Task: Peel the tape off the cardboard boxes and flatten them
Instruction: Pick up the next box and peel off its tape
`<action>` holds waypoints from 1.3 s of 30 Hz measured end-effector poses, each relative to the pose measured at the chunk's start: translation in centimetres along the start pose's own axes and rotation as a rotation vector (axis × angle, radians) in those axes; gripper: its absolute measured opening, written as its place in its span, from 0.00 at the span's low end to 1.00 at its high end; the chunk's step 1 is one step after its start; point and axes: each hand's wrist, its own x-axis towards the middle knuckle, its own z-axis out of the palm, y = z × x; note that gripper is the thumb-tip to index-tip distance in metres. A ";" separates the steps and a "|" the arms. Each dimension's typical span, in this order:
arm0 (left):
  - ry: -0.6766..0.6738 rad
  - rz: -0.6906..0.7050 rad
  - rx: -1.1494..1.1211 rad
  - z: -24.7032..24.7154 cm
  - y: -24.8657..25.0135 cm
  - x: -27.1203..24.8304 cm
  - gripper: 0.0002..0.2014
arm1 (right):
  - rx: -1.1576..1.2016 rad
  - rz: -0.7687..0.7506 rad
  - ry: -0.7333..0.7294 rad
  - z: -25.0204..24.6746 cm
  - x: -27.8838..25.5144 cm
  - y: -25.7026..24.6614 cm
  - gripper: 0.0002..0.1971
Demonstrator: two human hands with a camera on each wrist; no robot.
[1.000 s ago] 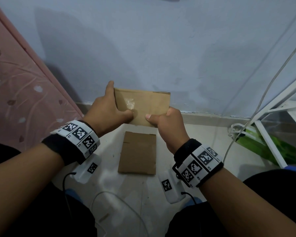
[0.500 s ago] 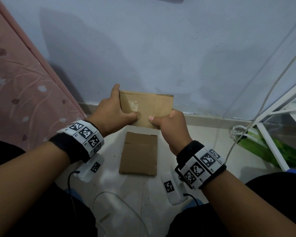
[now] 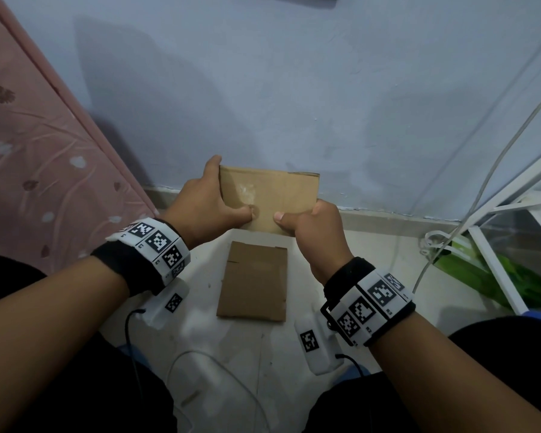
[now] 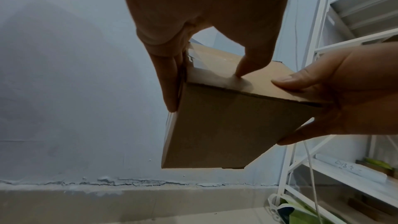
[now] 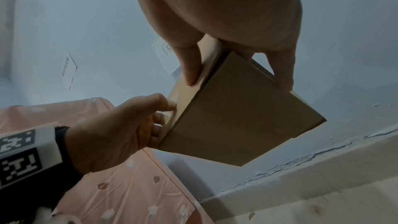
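I hold a small brown cardboard box [image 3: 278,195] in the air in front of the wall, with both hands. My left hand [image 3: 213,201] grips its left side, thumb on the near face by a strip of clear tape [image 3: 245,192]. My right hand [image 3: 313,223] grips the lower right corner, thumb on the near face. In the left wrist view the box [image 4: 226,125] has clear tape [image 4: 206,72] along its top left edge, under the thumb. The right wrist view shows the box [image 5: 237,117] between both hands. A flattened cardboard box [image 3: 253,281] lies on the floor below.
A pink patterned mattress [image 3: 38,170] leans at the left. A white metal rack [image 3: 512,220] stands at the right, with a green bag [image 3: 494,273] and white cables [image 3: 444,245] by its foot. The blue-grey wall [image 3: 294,89] is close behind the box.
The box and both hands have risen slightly and drifted a little to the right. The grip looks the same.
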 end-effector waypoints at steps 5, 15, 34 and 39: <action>-0.039 0.004 0.011 -0.3 -0.1 0.0 0.54 | -0.009 -0.002 0.004 -0.1 0.1 -0.1 0.12; -0.011 0.009 0.019 -0.4 0.4 -0.2 0.52 | -0.012 0.007 0.014 0.3 0.1 0.3 0.15; 0.122 0.002 -0.066 -1.5 1.0 -1.0 0.47 | 0.057 -0.026 -0.016 0.5 -0.4 -0.5 0.17; 0.140 0.024 -0.046 -0.9 1.6 -1.3 0.47 | 0.044 -0.058 0.012 0.6 -0.7 -0.4 0.16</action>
